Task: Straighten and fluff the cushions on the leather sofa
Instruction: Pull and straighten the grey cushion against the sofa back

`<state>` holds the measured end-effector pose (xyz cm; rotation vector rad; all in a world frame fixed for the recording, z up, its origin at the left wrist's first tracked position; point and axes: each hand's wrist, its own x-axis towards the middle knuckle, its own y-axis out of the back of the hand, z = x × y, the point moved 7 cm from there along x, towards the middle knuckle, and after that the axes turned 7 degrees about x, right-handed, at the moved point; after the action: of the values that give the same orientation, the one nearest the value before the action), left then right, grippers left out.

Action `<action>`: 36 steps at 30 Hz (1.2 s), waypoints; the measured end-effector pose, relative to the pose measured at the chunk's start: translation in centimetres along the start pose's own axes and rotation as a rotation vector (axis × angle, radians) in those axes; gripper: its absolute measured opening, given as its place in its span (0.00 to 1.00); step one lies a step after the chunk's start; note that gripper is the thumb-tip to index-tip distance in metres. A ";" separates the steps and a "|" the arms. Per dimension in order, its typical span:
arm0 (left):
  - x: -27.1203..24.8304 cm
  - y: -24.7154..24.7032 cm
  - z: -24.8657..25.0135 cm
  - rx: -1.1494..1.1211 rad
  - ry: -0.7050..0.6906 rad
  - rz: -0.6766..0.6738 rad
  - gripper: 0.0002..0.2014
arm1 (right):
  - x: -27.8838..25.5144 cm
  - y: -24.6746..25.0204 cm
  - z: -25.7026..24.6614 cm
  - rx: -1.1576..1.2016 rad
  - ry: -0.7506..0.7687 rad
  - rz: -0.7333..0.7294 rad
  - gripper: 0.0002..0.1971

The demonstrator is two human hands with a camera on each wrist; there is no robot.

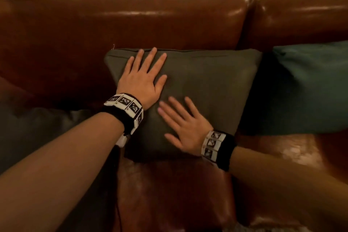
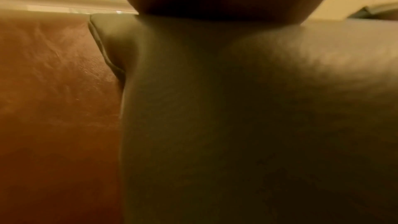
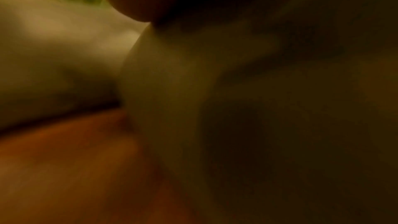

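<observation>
An olive-grey square cushion (image 1: pixel 211 84) leans against the backrest of the brown leather sofa (image 1: pixel 131 24). My left hand (image 1: pixel 145 77) lies flat on the cushion's upper left part, fingers spread and straight, pressing into it. My right hand (image 1: pixel 184 124) lies flat on the cushion's lower middle, fingers spread and pointing up-left. In the left wrist view the cushion (image 2: pixel 258 108) fills the frame with the sofa leather (image 2: pixel 53 91) to its left. The right wrist view is dark and blurred, showing only cushion fabric (image 3: pixel 215 91) close up.
A teal cushion (image 1: pixel 308 84) leans on the sofa just right of the olive one. A dark grey cushion or fabric (image 1: pixel 37 137) lies on the seat at the left, partly under my left forearm. Bare seat leather (image 1: pixel 169 194) stretches in front.
</observation>
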<state>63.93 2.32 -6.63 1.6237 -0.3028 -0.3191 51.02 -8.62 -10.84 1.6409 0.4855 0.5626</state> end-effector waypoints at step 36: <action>-9.6 -2.8 1.5 0.071 0.061 0.123 0.30 | -13.7 -13.8 -1.9 -0.544 0.542 -0.384 0.28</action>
<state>54.51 4.84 -9.28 1.6735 -0.3689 -0.1665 39.04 -13.53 -25.51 0.8363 0.9283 0.7669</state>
